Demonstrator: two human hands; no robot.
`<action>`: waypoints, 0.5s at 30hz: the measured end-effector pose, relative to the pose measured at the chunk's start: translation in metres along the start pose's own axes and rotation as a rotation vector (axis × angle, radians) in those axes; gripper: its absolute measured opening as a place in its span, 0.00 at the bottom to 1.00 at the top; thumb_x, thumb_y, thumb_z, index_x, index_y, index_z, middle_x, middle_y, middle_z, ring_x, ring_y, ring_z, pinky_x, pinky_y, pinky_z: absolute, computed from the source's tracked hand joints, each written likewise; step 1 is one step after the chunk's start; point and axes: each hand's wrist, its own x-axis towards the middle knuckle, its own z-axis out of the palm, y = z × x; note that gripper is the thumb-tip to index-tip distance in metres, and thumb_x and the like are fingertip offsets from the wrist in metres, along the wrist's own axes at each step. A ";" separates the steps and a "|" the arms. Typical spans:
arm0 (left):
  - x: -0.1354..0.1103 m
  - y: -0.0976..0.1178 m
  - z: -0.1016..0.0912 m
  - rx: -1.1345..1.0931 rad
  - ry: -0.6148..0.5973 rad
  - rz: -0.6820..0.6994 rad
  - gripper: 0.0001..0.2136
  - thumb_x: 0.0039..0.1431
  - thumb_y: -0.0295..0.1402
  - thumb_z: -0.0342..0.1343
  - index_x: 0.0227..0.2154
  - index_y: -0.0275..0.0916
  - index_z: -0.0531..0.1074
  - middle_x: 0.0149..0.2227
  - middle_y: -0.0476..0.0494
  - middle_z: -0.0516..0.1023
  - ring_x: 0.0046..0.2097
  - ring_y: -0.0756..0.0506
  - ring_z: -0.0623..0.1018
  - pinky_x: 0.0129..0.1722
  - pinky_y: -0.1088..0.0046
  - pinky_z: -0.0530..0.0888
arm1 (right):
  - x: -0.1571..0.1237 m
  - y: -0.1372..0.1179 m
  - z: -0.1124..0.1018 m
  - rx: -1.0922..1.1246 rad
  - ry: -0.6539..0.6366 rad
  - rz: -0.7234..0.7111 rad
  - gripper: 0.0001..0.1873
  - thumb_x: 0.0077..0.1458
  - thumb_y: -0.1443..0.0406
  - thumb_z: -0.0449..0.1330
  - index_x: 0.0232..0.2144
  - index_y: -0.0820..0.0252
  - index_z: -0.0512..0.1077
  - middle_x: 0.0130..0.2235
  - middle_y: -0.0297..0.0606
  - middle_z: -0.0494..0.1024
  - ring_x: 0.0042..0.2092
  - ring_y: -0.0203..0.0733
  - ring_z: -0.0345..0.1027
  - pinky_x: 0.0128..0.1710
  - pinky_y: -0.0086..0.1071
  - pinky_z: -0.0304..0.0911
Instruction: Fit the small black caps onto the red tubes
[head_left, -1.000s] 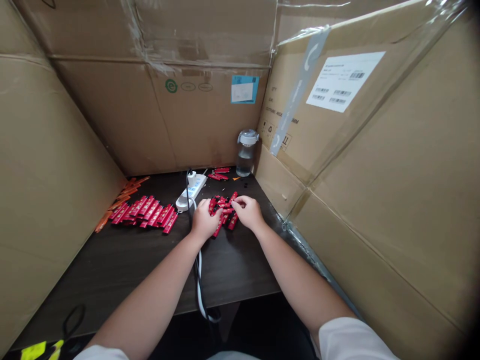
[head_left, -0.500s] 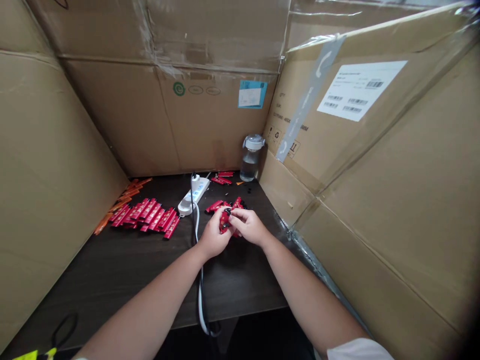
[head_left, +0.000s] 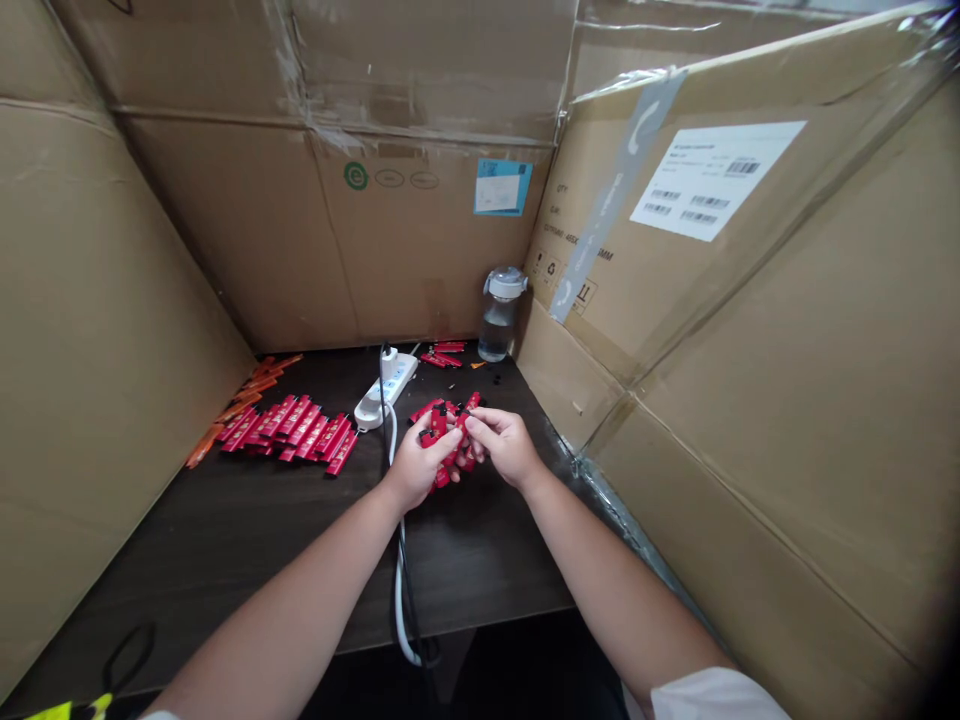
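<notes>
We sit at a dark wooden table (head_left: 225,530) walled by tall cardboard boxes (head_left: 225,250). A white shipping label (head_left: 716,180) marks the right one.

desk (head_left: 225,520) is dark wood-look, matt. walls are rough brown cardboard (head_left: 225,250) with shiny clear tape (head_left: 300,90) and paper labels (head_left: 716,180). red sticks (head_left: 300,430) look like glossy plastic, power strip (head_left: 386,388) is smooth white plastic, bottle (head_left: 499,315) is clear plastic

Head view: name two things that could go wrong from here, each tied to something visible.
The left hand and right hand pinch red pieces above the loose pile; one may slip and mix in. The cable runs under the left wrist; a snag might drag the power strip, near the water bottle.
</notes>
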 end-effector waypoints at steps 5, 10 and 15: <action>0.002 -0.007 -0.004 0.198 0.062 0.119 0.18 0.51 0.40 0.59 0.42 0.38 0.67 0.29 0.47 0.75 0.26 0.49 0.76 0.22 0.74 0.74 | -0.003 -0.001 0.003 -0.130 0.019 -0.070 0.11 0.53 0.57 0.58 0.29 0.59 0.72 0.21 0.31 0.69 0.20 0.34 0.60 0.20 0.28 0.57; 0.001 -0.010 -0.004 0.196 0.031 0.084 0.18 0.50 0.39 0.59 0.43 0.37 0.67 0.23 0.50 0.74 0.21 0.51 0.72 0.19 0.76 0.70 | -0.004 -0.002 -0.001 -0.309 -0.054 -0.107 0.10 0.58 0.60 0.52 0.31 0.58 0.69 0.22 0.33 0.71 0.25 0.37 0.64 0.28 0.29 0.60; -0.002 -0.009 -0.001 0.074 -0.040 0.005 0.20 0.50 0.39 0.60 0.44 0.36 0.65 0.19 0.53 0.70 0.17 0.53 0.68 0.15 0.79 0.65 | -0.002 0.001 -0.008 -0.350 -0.148 -0.134 0.10 0.58 0.62 0.49 0.29 0.58 0.66 0.21 0.32 0.70 0.23 0.36 0.63 0.26 0.29 0.58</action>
